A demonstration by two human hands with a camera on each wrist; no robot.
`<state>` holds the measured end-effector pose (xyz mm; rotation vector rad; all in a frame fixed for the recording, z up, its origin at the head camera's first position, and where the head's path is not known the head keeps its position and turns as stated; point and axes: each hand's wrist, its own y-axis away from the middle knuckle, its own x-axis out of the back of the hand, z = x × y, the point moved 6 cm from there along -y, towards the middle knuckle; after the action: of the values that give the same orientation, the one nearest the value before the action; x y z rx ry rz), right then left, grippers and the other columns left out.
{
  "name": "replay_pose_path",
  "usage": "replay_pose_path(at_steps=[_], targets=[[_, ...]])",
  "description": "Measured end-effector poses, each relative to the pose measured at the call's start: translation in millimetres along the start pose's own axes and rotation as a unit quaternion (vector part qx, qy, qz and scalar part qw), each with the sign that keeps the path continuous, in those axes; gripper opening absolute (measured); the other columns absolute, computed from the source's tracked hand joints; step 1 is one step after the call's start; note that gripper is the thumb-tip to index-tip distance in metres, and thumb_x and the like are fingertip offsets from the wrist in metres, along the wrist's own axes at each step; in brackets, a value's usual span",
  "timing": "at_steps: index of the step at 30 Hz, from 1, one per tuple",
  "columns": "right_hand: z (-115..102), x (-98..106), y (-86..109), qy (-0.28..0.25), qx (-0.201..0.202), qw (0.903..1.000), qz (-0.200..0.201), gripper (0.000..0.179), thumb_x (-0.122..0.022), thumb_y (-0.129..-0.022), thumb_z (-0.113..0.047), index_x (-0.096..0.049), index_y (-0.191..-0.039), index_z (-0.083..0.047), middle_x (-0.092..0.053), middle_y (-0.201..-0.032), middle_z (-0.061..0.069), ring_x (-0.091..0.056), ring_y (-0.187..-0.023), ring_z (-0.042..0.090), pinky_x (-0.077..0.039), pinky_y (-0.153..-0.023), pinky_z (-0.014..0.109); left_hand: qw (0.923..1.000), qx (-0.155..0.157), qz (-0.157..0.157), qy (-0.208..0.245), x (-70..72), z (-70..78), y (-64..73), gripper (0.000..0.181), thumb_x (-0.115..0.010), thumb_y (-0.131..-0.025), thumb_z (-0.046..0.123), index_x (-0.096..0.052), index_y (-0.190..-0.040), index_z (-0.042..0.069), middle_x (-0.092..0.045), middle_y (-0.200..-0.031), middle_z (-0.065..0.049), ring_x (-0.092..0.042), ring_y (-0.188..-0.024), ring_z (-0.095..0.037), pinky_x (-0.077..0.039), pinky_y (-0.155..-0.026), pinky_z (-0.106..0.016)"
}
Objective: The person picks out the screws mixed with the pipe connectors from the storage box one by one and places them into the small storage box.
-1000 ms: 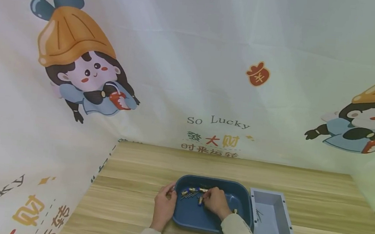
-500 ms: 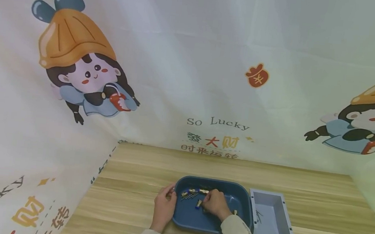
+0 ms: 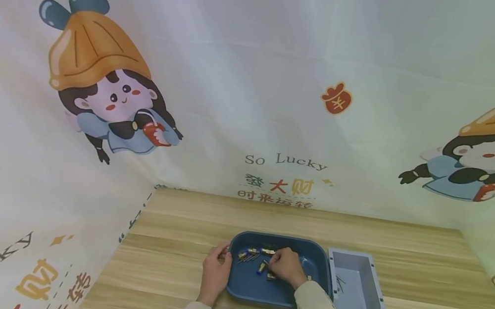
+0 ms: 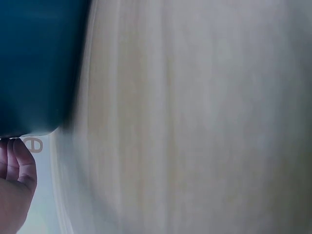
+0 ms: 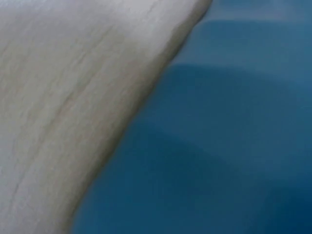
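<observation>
In the head view, my left hand (image 3: 215, 273) grips the left rim of a dark blue tray (image 3: 246, 284), thumb over the edge. Its fingers also show at the tray's edge in the left wrist view. Inside the tray, my right hand (image 3: 288, 266) pinches a thin metal pin (image 3: 266, 262) at its fingertips. Just left of those fingertips lies a brass fitting (image 3: 262, 267) with a blue collar; a second brass fitting (image 3: 270, 276) lies below them. More such fittings and several loose pins (image 3: 248, 257) lie towards the tray's far left. A sleeve and blue surface fill the right wrist view.
Close against the tray's right side stands a grey open bin (image 3: 358, 284) with several thin pins (image 3: 340, 283) in it. Both containers rest on a wood-grain table (image 3: 187, 223). A printed white curtain (image 3: 217, 97) hangs behind and at both sides.
The fitting by my right fingertips has shifted slightly left and down, and my right hand has drawn off it. A pin and another fitting now show there. My left hand stays on the rim.
</observation>
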<state>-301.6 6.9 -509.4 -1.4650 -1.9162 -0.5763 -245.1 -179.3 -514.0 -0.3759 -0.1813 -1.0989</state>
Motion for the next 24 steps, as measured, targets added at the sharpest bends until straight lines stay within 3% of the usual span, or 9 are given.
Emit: replay_pose_path(at_steps=[24], targets=[[3.0, 1.4, -0.1, -0.034, -0.036, 0.9986, -0.019, 0.005, -0.063, -0.07, -0.008, -0.062, -0.066, -0.005, -0.057, -0.063, -0.002, -0.049, -0.056, 0.011, -0.04, -0.051, 0.024, 1.0, -0.003, 0.001, 0.0, 0.5, -0.3, -0.5, 0.028, -0.055, -0.082, 0.002, -0.061, -0.11, 0.003, -0.06, -0.092, -0.009, -0.055, -0.084, -0.016, -0.045, -0.073, -0.026]])
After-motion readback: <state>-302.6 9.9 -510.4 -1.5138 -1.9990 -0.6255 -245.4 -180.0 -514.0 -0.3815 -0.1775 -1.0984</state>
